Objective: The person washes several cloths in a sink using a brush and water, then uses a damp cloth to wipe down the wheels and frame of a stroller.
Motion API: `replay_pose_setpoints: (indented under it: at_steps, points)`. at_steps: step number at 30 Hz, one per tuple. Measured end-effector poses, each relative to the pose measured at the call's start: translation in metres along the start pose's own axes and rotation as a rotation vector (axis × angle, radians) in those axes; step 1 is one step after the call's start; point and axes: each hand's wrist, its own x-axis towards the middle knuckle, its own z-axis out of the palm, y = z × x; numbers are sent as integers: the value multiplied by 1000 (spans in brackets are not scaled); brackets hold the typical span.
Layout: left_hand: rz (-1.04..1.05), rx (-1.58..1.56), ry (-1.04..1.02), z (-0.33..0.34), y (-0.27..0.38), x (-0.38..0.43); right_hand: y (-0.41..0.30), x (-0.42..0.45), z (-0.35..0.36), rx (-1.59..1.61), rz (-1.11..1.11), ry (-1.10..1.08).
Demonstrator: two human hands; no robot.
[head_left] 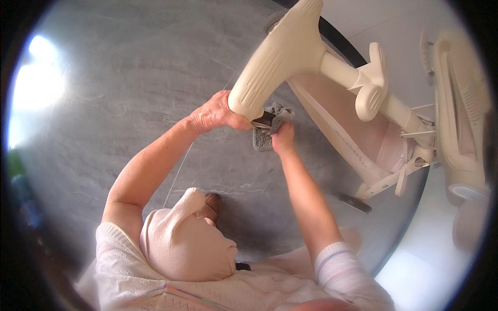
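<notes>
My left hand (229, 114) grips the lower end of the ridged T-shaped bar on a cream plastic frame (299, 46), with the thumb near its underside. A grey fluffy cloth (263, 140) is bunched in my right hand (284, 137). The cloth sits against a dark piece (265, 119) at that end of the bar, partly hidden by the cloth. From the T-shaped bar, a round cream post (340, 72) runs to the right. A smaller cross-piece (371, 83) with ridged ends is mounted on this post.
Metal brackets (420, 161) join the post to a larger cream slotted part (461, 116) at the right. A pale pinkish panel (334, 105) lies behind the post. Grey tiled floor (128, 74) spreads below. My bent knee (186, 245) and a brown shoe (211, 208) are close by.
</notes>
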Motion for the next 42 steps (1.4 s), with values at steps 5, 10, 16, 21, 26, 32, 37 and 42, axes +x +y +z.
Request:
replay_pose_setpoints:
  at_steps: [5,10,16,21,26,32,37,42]
  points:
    - [66,10,8,15,-3,11,33,14,-22,289,345,-86]
    - [6,-65,-57,14,-21,-2,24,-12,-37,-292,347,-7]
    - [-44,-115,-237,-4,-26,-13,-59,-16,-67,-191,675,-231]
    - [108,67,-545,-23,-12,-19,-144,-5,-64,-532,655,-492]
    - [230,320,-869,-46,-5,-18,-209,14,-56,-590,729,-1013]
    - [514,540,-829,-49,-15,42,-242,58,-74,-432,466,-1399]
    - [76,170,-1196,-99,55,106,-250,54,-36,109,679,-724]
    - [76,-242,-734,-134,42,116,-260,124,3,105,322,-697]
